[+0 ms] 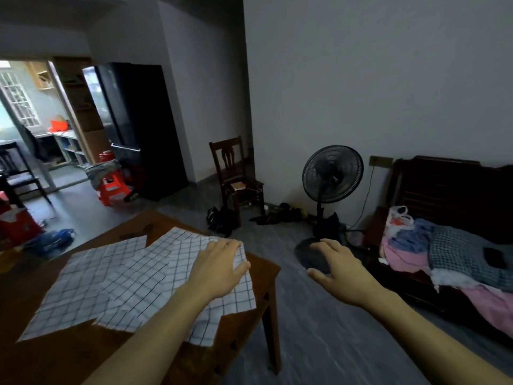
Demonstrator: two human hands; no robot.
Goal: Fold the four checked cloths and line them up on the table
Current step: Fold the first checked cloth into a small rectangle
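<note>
Wooden table (pixel 258 276) at 7 o'clock, checked cloths (pixel 125 284) spread flat and overlapping, left hand (pixel 219 269) resting on them, fingers relaxed, right hand (pixel 337 269) fingers spread over grey floor (pixel 319 343), fan (pixel 332 175) at 1 o'clock, chair (pixel 236 176) at 12.

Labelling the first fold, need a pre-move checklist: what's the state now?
1. White checked cloths unfolded, overlapping on the brown wooden table: ok.
2. All four cloths countable: cannot tell, they overlap.
3. Left hand resting flat on the right-most cloth: ok.
4. Right hand on a cloth: not ok, it hovers open beyond the table edge, over the floor.
5. Cloth corner gripped for folding: not ok.
</note>
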